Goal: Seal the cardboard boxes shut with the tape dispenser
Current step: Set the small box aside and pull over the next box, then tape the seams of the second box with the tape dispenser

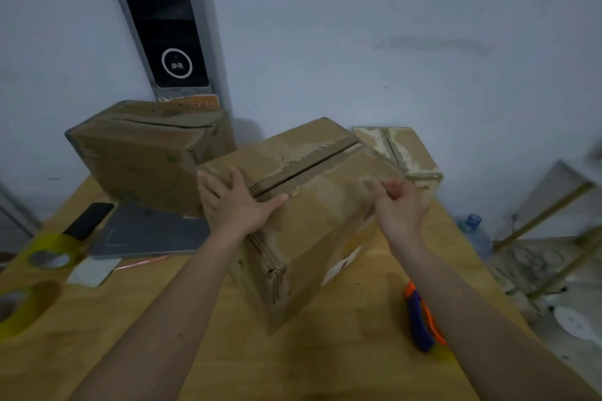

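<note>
A worn cardboard box [312,215] stands tilted in the middle of the wooden table [342,365], its top flaps closed with a dark gap along the seam. My left hand [234,202] presses flat on the box's near left top corner, fingers spread. My right hand [399,205] is at the box's right top edge with fingers curled; it is blurred, and what it pinches is unclear. A second box [143,153] sits behind on the left, a smaller one [407,150] behind on the right. Two yellowish tape rolls [49,251] [22,306] lie at the table's left edge.
A blue and orange utility knife [422,322] lies on the table right of the box. A dark phone [88,220], a grey laptop [153,231] and a white card [93,270] lie on the left. A water jug [475,234] and shelving [553,221] stand on the floor at right.
</note>
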